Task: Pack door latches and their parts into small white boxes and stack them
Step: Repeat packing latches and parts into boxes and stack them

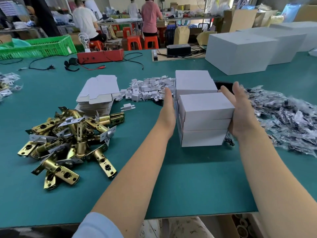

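A stack of three small white boxes (205, 119) stands on the green table (188, 177). My left hand (169, 107) lies flat against the stack's left side, fingers straight. My right hand (240, 114) presses flat against its right side, fingers straight. Just behind it stands a second stack of white boxes (194, 81). A heap of brass door latches (68, 140) lies to the left. Flat unfolded box blanks (97, 95) sit in a pile behind the latches. Small white folded inserts (149, 88) are heaped at the centre. Clear bags of dark parts (284, 117) spread to the right.
Large white cartons (240, 50) stand at the back right. A red tester box (100, 55) with cables, a power strip and a green crate (42, 47) line the far edge. People work at benches beyond. The table's near edge runs below my forearms.
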`<move>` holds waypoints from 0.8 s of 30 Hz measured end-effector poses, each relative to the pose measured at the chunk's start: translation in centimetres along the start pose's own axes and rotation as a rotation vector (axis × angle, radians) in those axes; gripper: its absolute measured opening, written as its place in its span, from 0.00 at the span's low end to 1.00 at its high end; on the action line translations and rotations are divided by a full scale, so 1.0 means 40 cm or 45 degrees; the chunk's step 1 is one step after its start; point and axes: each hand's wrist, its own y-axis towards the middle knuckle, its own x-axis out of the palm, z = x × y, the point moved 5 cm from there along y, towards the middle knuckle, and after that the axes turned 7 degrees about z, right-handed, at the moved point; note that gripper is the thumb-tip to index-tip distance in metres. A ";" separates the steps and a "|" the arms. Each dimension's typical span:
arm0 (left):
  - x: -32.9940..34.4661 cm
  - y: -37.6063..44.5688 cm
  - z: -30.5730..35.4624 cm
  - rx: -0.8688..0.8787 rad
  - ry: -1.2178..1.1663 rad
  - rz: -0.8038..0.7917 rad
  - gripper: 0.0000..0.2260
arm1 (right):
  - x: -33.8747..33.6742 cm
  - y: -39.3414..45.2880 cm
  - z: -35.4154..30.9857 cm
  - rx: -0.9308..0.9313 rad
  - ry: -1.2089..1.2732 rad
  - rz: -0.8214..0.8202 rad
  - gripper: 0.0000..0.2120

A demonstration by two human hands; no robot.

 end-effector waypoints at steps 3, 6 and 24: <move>0.029 -0.001 -0.016 -0.035 -0.121 -0.094 0.31 | 0.006 0.002 0.003 0.014 0.023 -0.036 0.33; 0.042 0.002 -0.041 -0.075 -0.087 -0.048 0.32 | 0.000 0.007 0.006 -0.011 0.079 -0.040 0.32; 0.038 -0.050 -0.006 -0.005 0.104 0.212 0.28 | -0.005 0.032 0.022 -0.099 0.138 0.032 0.26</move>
